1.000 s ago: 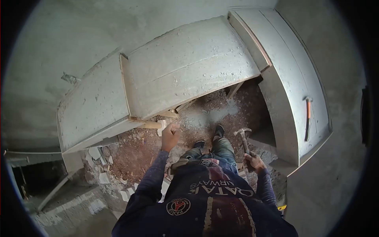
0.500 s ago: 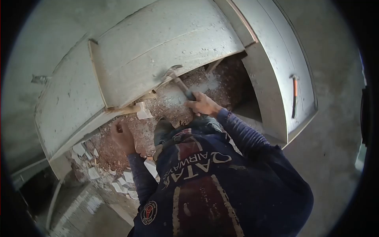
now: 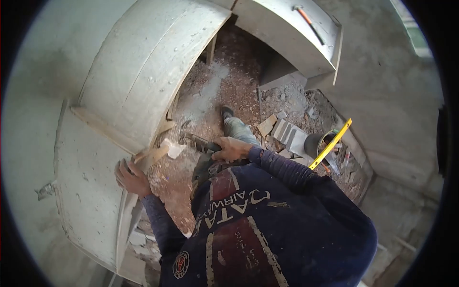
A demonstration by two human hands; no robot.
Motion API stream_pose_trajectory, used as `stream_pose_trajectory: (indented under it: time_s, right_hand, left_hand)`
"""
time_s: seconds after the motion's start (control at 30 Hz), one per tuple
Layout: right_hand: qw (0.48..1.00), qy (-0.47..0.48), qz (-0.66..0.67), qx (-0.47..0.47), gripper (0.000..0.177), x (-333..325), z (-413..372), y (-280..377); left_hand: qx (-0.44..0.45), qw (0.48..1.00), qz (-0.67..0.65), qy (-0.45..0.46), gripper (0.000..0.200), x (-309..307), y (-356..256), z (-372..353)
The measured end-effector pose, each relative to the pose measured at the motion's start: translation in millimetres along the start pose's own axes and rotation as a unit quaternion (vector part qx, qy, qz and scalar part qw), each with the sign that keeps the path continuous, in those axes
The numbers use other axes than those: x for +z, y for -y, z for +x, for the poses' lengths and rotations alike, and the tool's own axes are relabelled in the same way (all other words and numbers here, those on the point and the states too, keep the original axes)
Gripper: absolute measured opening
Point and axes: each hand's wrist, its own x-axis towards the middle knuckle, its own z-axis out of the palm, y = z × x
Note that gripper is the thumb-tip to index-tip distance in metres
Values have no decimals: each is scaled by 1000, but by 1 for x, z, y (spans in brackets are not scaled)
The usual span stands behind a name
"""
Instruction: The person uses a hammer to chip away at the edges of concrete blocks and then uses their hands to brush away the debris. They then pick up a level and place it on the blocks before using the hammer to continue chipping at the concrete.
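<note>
In the head view, my right hand [image 3: 232, 149] grips the dark handle of a claw hammer [image 3: 200, 142], its metal head pointing left over the rubble floor. My left hand [image 3: 131, 178] rests with fingers apart at the edge of a grey curved panel [image 3: 91, 167]. Just above those fingers, a wooden strip [image 3: 110, 131] runs across the panel face. A pale broken chunk [image 3: 174, 148] lies between my two hands, near the hammer head.
A second hammer [image 3: 308, 24] with an orange-and-black handle lies on the far right panel [image 3: 282, 40]. On the right, a yellow spirit level [image 3: 332, 143] leans across a bucket [image 3: 313, 144], beside a grey block [image 3: 291, 136]. Reddish rubble [image 3: 239, 52] covers the floor.
My view has swung right, bringing the level and bucket into sight. My left hand has moved from above the rubble onto the panel edge. The hammer, still in my right hand, is now lower, away from the panel.
</note>
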Motion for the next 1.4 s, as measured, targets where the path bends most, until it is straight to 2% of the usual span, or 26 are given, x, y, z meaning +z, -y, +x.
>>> stream_pose_trajectory:
  time_s: [0.07,0.1,0.13,0.17,0.2,0.23,0.27,0.33,0.47,0.57,0.73,0.8,0.83,0.9,1.03,1.07,1.13,1.2,1.27,1.3,1.33,1.37,1.4]
  right_hand:
    - [987,36,112,113,40,1,-14,11]
    - [988,15,92,126,34,5,-14,7]
    - [988,-3,92,124,34,14,-12,-4]
    - [993,-62,38,96,32,26,-7,-18]
    - [990,-120,-17,69,30,18,-15,5]
    - [988,-75,15,134,28,6,-33,23]
    - [988,-81,17,132,28,9,-33,15]
    - [975,-75,104,183,29,23,-19,-20]
    - [950,-129,224,174,26,37,-13,-46]
    - [937,-136,230,226,28,38,-3,-52]
    - [936,-130,255,205,21,22,-12,-38]
    - [898,-125,384,173,19,14,-18,-45]
    - [897,-120,387,176,19,8,-22,-50]
    - [791,-138,568,181,18,-9,-34,-66]
    - [755,-223,588,189,22,-35,-53,-133]
    - [745,-250,579,218,22,-43,-59,-144]
    - [716,-305,573,254,21,-53,-69,-168]
    - [679,-341,592,270,21,-54,-75,-215]
    - [655,-341,612,283,22,-60,-82,-255]
    - [650,-335,618,290,21,-68,-87,-261]
    - [632,-355,591,354,25,-78,-87,-266]
    - [643,-355,569,371,27,-86,-86,-283]
    - [578,-314,677,330,25,-78,-84,-340]
  left_hand:
    - [14,999,-21,-19,34,9,-1,4]
    - [14,1000,-12,-25,35,9,0,3]
    - [13,999,3,-29,35,8,2,2]
    - [23,999,-6,-34,35,6,3,2]
    - [16,999,1,-27,35,4,0,2]
    - [8,1000,11,-19,35,2,-3,2]
    - [13,1000,9,-22,35,4,-4,2]
    - [11,1000,19,-22,34,6,4,-1]
    - [43,999,5,-32,35,1,2,-2]
    - [81,996,21,-25,36,2,7,-5]
    - [68,997,19,-32,35,9,15,-5]
    - [63,997,23,-29,36,7,10,-5]
    - [61,997,25,-26,36,5,9,-5]
    - [57,998,37,-15,37,0,8,-6]
    - [46,997,67,-8,38,6,12,-5]
    - [45,996,71,-14,38,6,9,-1]
    - [-30,999,29,0,37,3,-5,5]
    - [-1,999,32,-9,29,2,-38,21]
    - [44,990,-111,-79,19,17,-72,38]
    - [42,990,-104,-85,19,24,-98,48]
    - [57,980,-169,-86,15,33,-133,58]
    - [71,966,-234,-88,12,47,-171,67]
    - [51,959,-272,-56,12,61,-207,74]
